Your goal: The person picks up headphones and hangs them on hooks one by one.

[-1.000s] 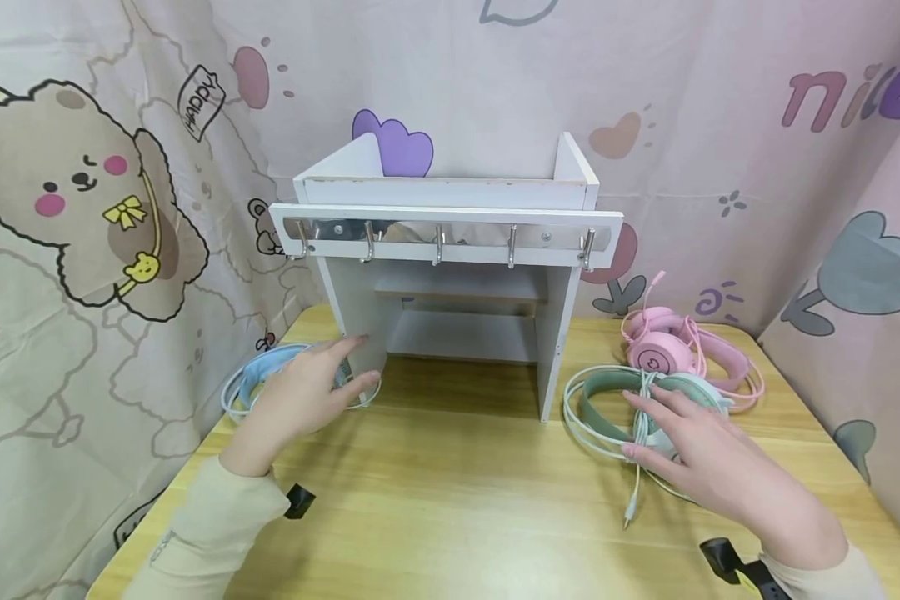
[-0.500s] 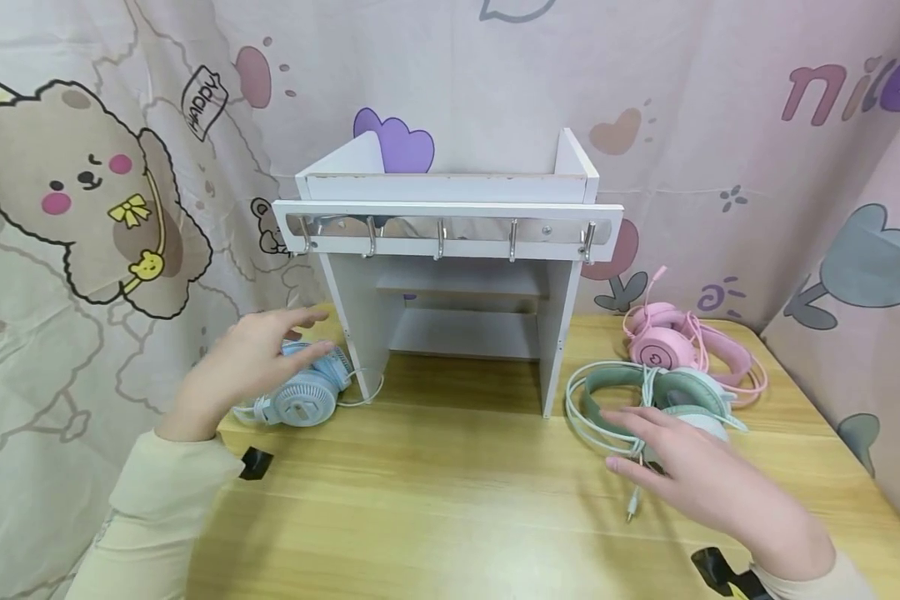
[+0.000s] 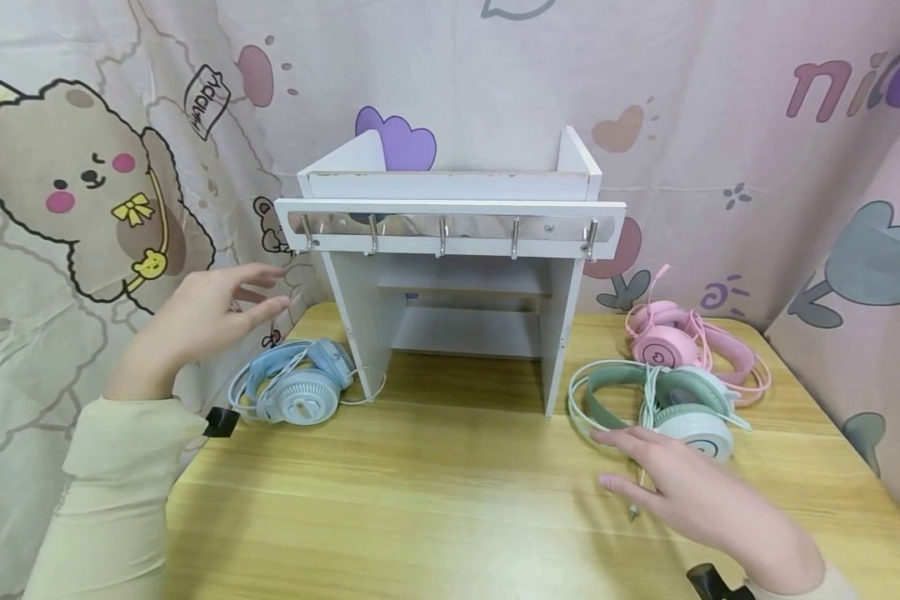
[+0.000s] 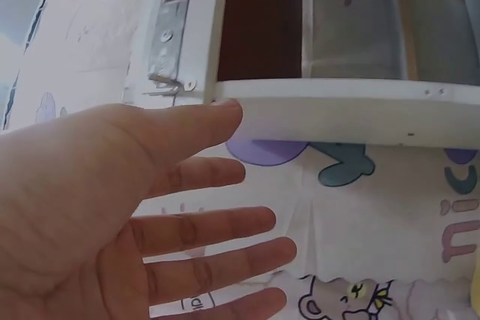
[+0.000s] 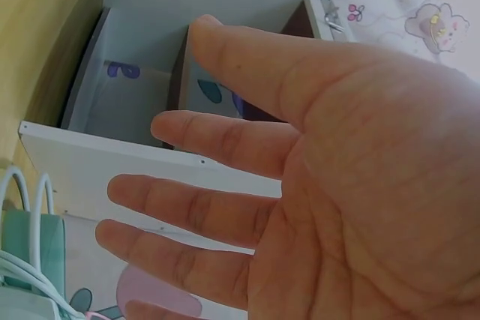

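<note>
My left hand (image 3: 202, 321) hovers in the air above and left of the blue headphones (image 3: 303, 387), its fingers loosely extended and holding nothing. In the left wrist view those fingers (image 4: 217, 226) are spread, with the white rack behind them. On the right side, my right hand (image 3: 693, 492) hangs over the front of the green and white headphones (image 3: 701, 425), fingers straight and holding nothing. In the right wrist view the palm (image 5: 375, 162) shows bare. Behind the green pair lie pink headphones (image 3: 663, 342). Each pair has its cable bundled or looped.
A white rack (image 3: 450, 185) with a metal strip of several hooks (image 3: 442, 236) stands at the back centre of the wooden table (image 3: 435, 483). Shelves (image 3: 465, 329) sit below the hooks. A printed curtain (image 3: 495, 83) hangs behind and on both sides.
My left hand has drawn left and up, away from the blue headphones, which now show fully. My right hand has shifted slightly down and left, uncovering more of the green and white pair.
</note>
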Demonstrator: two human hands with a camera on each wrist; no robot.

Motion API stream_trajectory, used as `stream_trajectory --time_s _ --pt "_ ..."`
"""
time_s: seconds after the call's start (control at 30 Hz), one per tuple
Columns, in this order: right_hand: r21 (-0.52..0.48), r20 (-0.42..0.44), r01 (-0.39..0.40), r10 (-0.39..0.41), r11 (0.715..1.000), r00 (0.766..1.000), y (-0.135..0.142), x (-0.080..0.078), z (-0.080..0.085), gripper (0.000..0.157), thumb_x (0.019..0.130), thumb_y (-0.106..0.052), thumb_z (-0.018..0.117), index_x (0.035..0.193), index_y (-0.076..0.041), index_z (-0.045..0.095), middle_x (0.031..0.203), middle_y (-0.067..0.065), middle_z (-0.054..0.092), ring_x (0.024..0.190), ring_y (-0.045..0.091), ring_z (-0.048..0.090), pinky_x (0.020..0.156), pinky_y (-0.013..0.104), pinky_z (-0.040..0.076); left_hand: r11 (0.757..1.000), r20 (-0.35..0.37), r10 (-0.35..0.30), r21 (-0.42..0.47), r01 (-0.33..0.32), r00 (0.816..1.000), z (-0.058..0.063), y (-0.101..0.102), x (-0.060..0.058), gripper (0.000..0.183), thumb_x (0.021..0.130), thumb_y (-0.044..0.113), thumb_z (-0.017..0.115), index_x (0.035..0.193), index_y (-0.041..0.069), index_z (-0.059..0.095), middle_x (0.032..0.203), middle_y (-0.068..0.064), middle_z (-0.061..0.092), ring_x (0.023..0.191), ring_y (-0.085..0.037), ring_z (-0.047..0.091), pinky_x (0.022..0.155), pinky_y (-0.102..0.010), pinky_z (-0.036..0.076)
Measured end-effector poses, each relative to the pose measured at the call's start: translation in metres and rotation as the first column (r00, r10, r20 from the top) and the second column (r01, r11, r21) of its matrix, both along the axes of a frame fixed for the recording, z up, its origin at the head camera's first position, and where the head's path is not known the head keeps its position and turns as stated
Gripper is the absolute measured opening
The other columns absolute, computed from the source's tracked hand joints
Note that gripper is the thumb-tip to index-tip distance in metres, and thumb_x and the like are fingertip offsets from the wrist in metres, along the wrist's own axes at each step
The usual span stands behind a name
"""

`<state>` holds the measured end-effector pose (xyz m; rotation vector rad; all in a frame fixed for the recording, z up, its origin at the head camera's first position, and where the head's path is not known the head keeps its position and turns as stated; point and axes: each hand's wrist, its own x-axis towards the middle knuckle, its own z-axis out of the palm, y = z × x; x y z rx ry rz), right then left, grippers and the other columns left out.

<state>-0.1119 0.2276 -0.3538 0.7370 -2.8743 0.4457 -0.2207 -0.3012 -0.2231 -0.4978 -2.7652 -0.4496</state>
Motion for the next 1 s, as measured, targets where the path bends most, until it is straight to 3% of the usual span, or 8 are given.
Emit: stream_trajectory --time_s 0.33,0.53,0.6,0.67,0.77,0.83,1.0 --pt "-0.007 -0.025 -0.046 0.046 0.999 0.999 -0.005 -0.001 -0.009 0.051 0.097 -0.049 0.061 0.138 -0.018 0.061 0.137 -0.001 0.064 0.128 0.029 0.061 0.102 0.050 0.049 0.999 -0.112 0.040 0.011 -0.039 0.993 0.024 -0.003 -0.011 0.048 0.099 0.038 0.061 0.141 0.014 0.055 0.119 -0.019 0.072 0.105 -0.041 0.070 0.086 -0.053 0.050" --pt "-0.019 -0.024 -0.061 0.060 0.998 0.998 -0.004 -0.006 -0.012 0.049 0.096 -0.046 0.063 0.135 -0.016 0.064 0.135 -0.001 0.066 0.127 0.029 0.061 0.101 0.050 0.050 0.996 -0.183 0.081 0.062 -0.071 0.980 0.040 -0.001 -0.010 0.048 0.099 0.037 0.061 0.143 0.021 0.055 0.120 -0.014 0.072 0.105 -0.034 0.069 0.076 -0.027 0.041" --pt "-0.022 -0.025 -0.067 0.067 0.998 0.997 -0.004 -0.008 -0.014 0.049 0.096 -0.045 0.064 0.135 -0.015 0.064 0.135 0.000 0.066 0.126 0.030 0.062 0.100 0.051 0.050 0.995 -0.231 0.080 0.080 -0.063 0.970 0.046 0.002 -0.010 0.048 0.097 0.035 0.063 0.143 0.023 0.055 0.120 -0.013 0.072 0.101 -0.027 0.070 0.071 -0.021 0.039" --pt "-0.023 -0.030 -0.076 0.076 0.997 0.997 -0.003 -0.011 -0.015 0.049 0.096 -0.044 0.064 0.135 -0.014 0.064 0.135 0.001 0.066 0.125 0.030 0.062 0.100 0.051 0.050 0.994 -0.281 0.074 0.098 -0.048 0.957 0.051 0.005 -0.010 0.047 0.096 0.033 0.065 0.142 0.024 0.056 0.121 -0.012 0.072 0.095 -0.006 0.070 0.067 -0.015 0.039" --pt "-0.031 -0.022 -0.083 0.082 0.996 0.996 -0.003 -0.014 -0.015 0.049 0.097 -0.044 0.064 0.135 -0.013 0.063 0.135 0.002 0.066 0.126 0.028 0.062 0.100 0.050 0.050 0.991 -0.320 0.070 0.129 -0.030 0.945 0.058 0.010 -0.011 0.047 0.095 0.032 0.066 0.141 0.027 0.057 0.121 -0.012 0.072 0.086 0.019 0.058 0.062 -0.007 0.039" --pt "-0.038 -0.005 -0.093 0.093 0.995 0.996 -0.002 -0.016 -0.015 0.049 0.097 -0.043 0.063 0.135 -0.011 0.063 0.136 0.003 0.066 0.127 0.028 0.061 0.101 0.050 0.050 0.988 -0.320 0.071 0.154 -0.022 0.945 0.062 0.014 -0.012 0.047 0.095 0.032 0.067 0.141 0.029 0.057 0.123 -0.011 0.071 0.085 0.029 0.047 0.061 -0.004 0.040" --pt "-0.045 0.029 -0.108 0.110 0.993 0.994 -0.002 -0.021 -0.015 0.051 0.098 -0.043 0.062 0.135 -0.008 0.062 0.136 0.005 0.065 0.127 0.030 0.060 0.101 0.051 0.050 0.986 -0.353 0.053 0.168 0.008 0.934 0.070 0.023 -0.016 0.047 0.093 0.032 0.069 0.139 0.029 0.059 0.123 -0.009 0.069 0.087 0.026 0.049 0.065 0.000 0.041"
